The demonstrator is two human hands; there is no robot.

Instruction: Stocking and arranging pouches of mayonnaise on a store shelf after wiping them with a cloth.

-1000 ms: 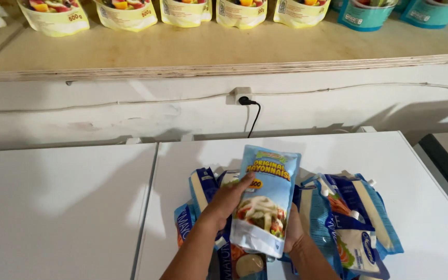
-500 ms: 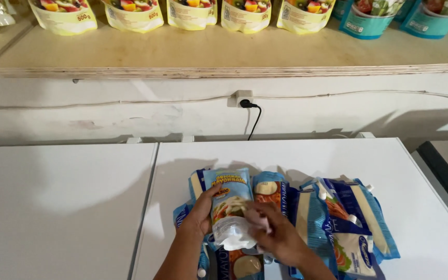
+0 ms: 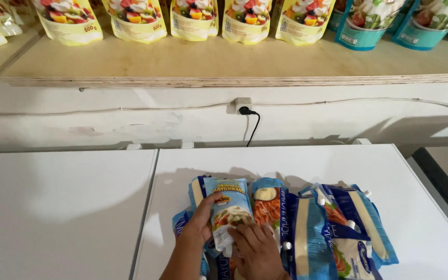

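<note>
A white surface (image 3: pixel 390 176) carries a heap of blue sauce pouches (image 3: pixel 333 228) at its near middle. A second white surface (image 3: pixel 53 207) adjoins it on the left. On the far wooden shelf (image 3: pixel 224 65) stand yellow pouches (image 3: pixel 193 18) and, right, teal pouches (image 3: pixel 364 23).

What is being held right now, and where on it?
A light-blue pouch: left hand on its left edge, right hand on its bottom end.

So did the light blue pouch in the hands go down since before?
Yes. The light blue pouch was lifted up toward the wall socket; now it lies low on the pile of blue pouches, both hands on it.
</note>
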